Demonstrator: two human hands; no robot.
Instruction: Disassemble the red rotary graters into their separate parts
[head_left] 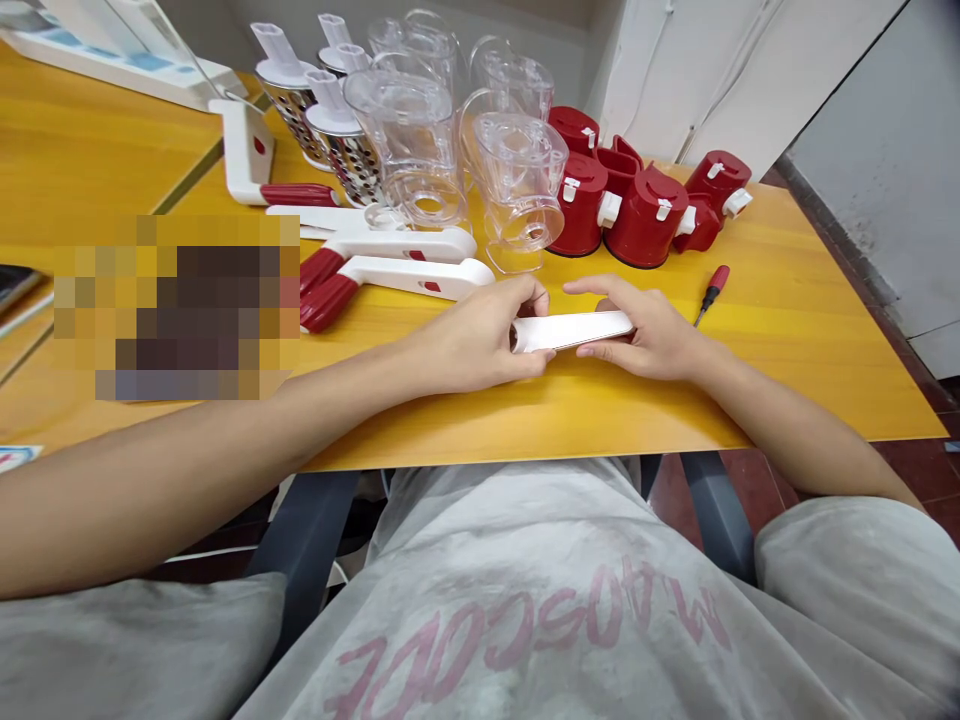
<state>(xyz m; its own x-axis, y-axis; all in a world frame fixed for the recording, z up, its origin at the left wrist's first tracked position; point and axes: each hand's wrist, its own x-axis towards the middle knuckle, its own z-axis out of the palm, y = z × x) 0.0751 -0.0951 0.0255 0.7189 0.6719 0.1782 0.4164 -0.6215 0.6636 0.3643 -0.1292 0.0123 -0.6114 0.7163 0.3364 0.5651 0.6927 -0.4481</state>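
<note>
Between my hands is a white plastic crank arm, a narrow piece held just above the table's front part. My left hand grips its left end, thumb below and fingers above. At the other end my right hand pinches the tip, its index finger stretched out over the piece. Left of my left hand lie white crank handles with red grips, the nearest crank handle close to my knuckles. A screwdriver with a red and black grip rests just beyond my right hand.
Clear plastic housings stand behind my hands, beside metal grater drums with white shafts. Red bases with white levers cluster at the back right. Another upright crank handle is further left. The yellow table ends at my lap.
</note>
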